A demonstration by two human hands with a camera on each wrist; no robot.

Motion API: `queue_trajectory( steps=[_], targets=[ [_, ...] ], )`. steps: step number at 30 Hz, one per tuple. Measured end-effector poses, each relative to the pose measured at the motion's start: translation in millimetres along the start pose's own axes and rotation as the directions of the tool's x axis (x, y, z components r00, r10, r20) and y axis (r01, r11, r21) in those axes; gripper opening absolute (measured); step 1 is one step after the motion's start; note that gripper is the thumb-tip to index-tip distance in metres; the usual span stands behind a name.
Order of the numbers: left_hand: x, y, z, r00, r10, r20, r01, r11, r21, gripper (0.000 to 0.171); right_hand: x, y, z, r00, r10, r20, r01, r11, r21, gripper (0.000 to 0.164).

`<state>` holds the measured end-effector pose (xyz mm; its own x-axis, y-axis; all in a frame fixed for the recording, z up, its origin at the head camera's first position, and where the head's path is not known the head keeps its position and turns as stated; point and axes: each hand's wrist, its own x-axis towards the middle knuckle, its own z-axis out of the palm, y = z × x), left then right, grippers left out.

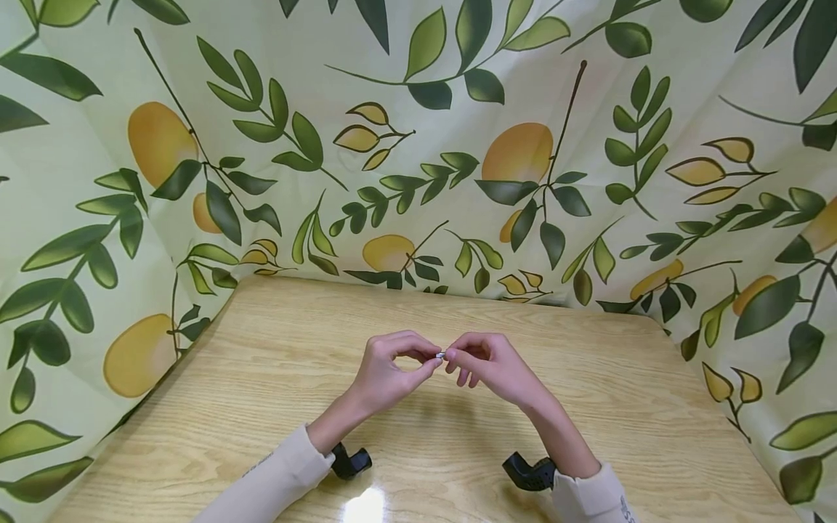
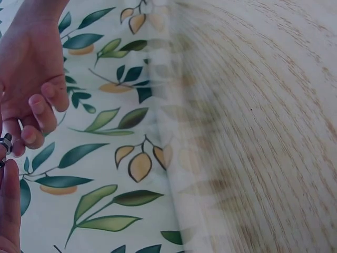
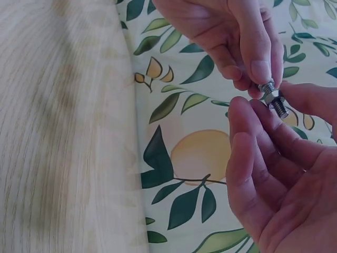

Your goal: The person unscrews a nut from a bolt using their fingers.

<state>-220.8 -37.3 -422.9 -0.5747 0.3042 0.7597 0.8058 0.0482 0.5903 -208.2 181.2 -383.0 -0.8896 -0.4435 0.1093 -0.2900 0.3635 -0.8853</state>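
My left hand (image 1: 387, 369) and right hand (image 1: 497, 367) pinch a bolt (image 3: 280, 109) between them; its nut (image 3: 272, 98) is on, maybe not tight.

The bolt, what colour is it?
Silvery grey; the bolt shows best in the right wrist view.

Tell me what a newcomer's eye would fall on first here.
Probably the cream cloth printed with green leaves and orange fruit, rising behind and beside the pale wood-grained table. Then the bare left hand and bare right hand, close together above it, with a tiny silvery threaded metal fastener pinched in their fingers, clearest in the right wrist view.
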Motion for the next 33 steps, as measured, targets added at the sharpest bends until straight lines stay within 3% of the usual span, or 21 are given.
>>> queue_trajectory(
  steps=[4, 12, 19, 24, 33],
  targets=[
    [0.0, 0.3, -0.6, 1.000, -0.001, 0.004, 0.001, 1.000, -0.007, 0.013, -0.7, -0.9, 0.8, 1.000, 0.005, -0.005, -0.005, 1.000, 0.014, 0.018],
    [0.0, 0.6, 0.0, 1.000, 0.003, 0.004, -0.003, 1.000, -0.015, 0.013, -0.5, -0.1, 0.8, 1.000, 0.006, -0.031, -0.005, 0.999, 0.036, 0.025],
    [-0.2, 0.5, -0.1, 1.000, 0.002, -0.004, -0.002, 1.000, -0.005, 0.013, 0.7, 2.0, -0.4, 1.000, -0.012, -0.022, 0.012, 1.000, -0.006, 0.023],
    [0.1, 0.8, 0.0, 1.000, 0.001, -0.006, -0.001, 1.000, -0.013, 0.013, -0.3, 0.5, 0.0, 0.999, -0.021, -0.036, 0.022, 1.000, 0.020, 0.016],
    [0.0, -0.7, 0.3, 1.000, 0.008, -0.002, -0.008, 1.000, -0.024, 0.012, -1.5, -2.6, 0.9, 0.999, -0.012, -0.035, 0.013, 1.000, 0.027, 0.024]
  ],
)
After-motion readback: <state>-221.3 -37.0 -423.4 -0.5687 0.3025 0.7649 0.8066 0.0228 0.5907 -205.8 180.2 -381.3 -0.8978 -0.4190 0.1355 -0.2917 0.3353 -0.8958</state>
